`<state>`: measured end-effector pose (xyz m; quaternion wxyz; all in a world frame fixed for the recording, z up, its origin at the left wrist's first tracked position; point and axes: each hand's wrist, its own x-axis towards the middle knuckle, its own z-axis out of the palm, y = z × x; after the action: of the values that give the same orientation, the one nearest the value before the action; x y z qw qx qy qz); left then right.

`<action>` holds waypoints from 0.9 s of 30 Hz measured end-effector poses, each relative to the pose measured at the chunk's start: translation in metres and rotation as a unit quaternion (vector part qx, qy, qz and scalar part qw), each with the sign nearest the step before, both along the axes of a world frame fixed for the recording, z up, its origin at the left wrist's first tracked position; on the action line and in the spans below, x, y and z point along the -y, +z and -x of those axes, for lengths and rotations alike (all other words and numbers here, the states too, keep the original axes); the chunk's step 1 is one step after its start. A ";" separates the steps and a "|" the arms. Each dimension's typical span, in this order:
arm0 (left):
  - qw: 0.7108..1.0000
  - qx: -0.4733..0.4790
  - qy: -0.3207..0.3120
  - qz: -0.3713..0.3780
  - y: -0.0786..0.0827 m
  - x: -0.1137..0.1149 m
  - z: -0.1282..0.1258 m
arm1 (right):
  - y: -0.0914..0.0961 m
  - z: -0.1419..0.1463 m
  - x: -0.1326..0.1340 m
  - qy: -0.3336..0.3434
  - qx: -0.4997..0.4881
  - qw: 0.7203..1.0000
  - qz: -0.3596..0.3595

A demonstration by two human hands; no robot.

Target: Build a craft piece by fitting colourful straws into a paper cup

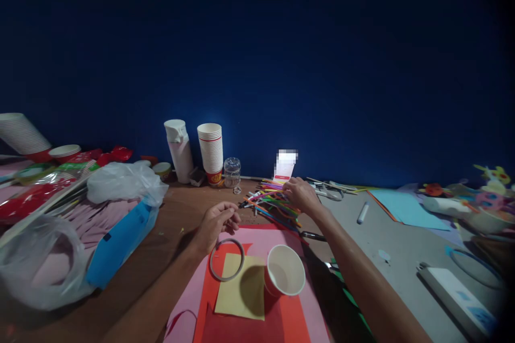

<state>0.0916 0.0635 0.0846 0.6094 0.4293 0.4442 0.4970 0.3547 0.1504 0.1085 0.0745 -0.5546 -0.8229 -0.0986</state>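
two bare forearms (161,300) reach in from the bottom of the view over a smooth wooden table (173,225). the left hand (217,223) hangs above the top edge of a matte pink card (257,241), its fingers (230,215) curled loosely and half closed, with nothing showing in them. the right hand (301,195) lies on a loose, crisscrossed heap of thin coloured sticks (273,204), its fingers (290,185) spread over the far side of the pile. they touch it, but whether they grip any stick i cannot tell.

the heap sits on the wood just past the card. on the card lies a glossy red sheet (281,321), topped by a square of pale yellow paper (239,286). a thin grey ring (226,260) lies flat, overlapping the yellow corner, and a white paper cup (285,270) tips on its side just beside it, its round mouth facing up.

further back, a tall stack of paper cups (210,144) stands by a small glass jar (232,171) and a white bottle (179,150). crumpled clear plastic bags (120,182) spill across the left, while metal scissors (330,190) lie at the foot of the dark blue wall (257,53), near a smooth sheet of pale blue card (406,209).
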 end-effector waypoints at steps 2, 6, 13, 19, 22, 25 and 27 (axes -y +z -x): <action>1.000 -0.004 0.003 0.003 0.002 0.001 -0.001 | 0.011 -0.003 0.007 0.008 -0.013 1.000 -0.017; 1.000 -0.015 0.012 -0.012 0.013 0.002 -0.007 | 0.039 -0.003 0.035 0.061 -0.123 0.987 -0.088; 0.997 0.058 0.013 -0.055 0.045 0.008 -0.039 | 0.055 0.035 0.092 0.146 -0.313 0.937 0.044; 0.989 0.144 0.021 -0.025 0.052 0.007 -0.050 | 0.045 0.036 0.100 0.159 -0.456 0.840 0.247; 0.988 0.151 0.034 -0.008 0.052 0.003 -0.046 | 0.042 0.029 0.098 0.157 -0.515 0.777 0.326; 0.989 0.139 0.043 -0.002 0.053 0.000 -0.042 | 0.037 0.027 0.098 0.148 -0.530 0.756 0.353; 0.990 0.131 0.046 0.000 0.054 -0.001 -0.041 | 0.033 0.026 0.096 0.143 -0.542 0.751 0.348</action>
<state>0.1328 0.0648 0.1383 0.6394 0.3394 0.3795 0.5761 0.3287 0.0543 0.1418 0.3236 -0.3782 -0.6917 0.5233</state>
